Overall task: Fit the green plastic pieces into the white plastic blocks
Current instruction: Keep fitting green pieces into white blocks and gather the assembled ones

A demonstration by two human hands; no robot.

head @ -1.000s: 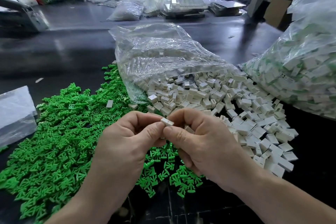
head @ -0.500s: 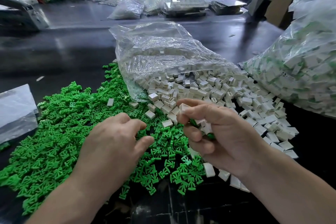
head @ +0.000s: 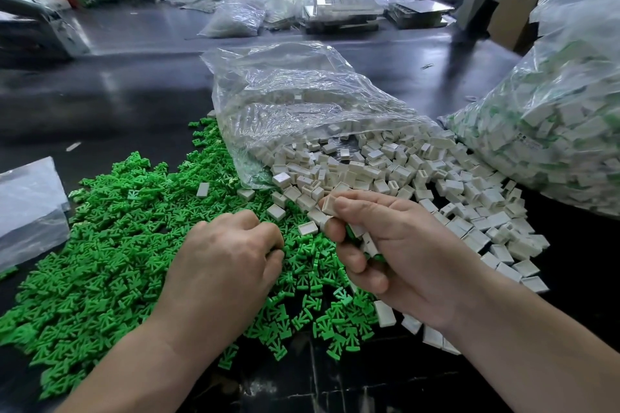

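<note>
Change: the hands are apart (a second ago they met thumb to thumb over one block), so one fit looks finished and the next is being set up.
Left hand (head: 221, 265): knuckles up on the green pieces (head: 110, 245), fingertips curled down into the heap; I cannot tell whether it has pinched one.
Right hand (head: 402, 245): thumb and forefinger pinch a fresh block (head: 330, 204); the lower fingers curl round spares (head: 367, 241), with a bit of green among them.
Stock: the green heap lies on the table (head: 134, 84) to the left; loose blocks (head: 419, 171) spill from the bag (head: 302, 94) just beside it.
Against half a second ago: the left hand sits deeper in the heap with its fingers tucked under; the right has barely moved.
Next: probably lift a green piece to the pinched block.
</note>
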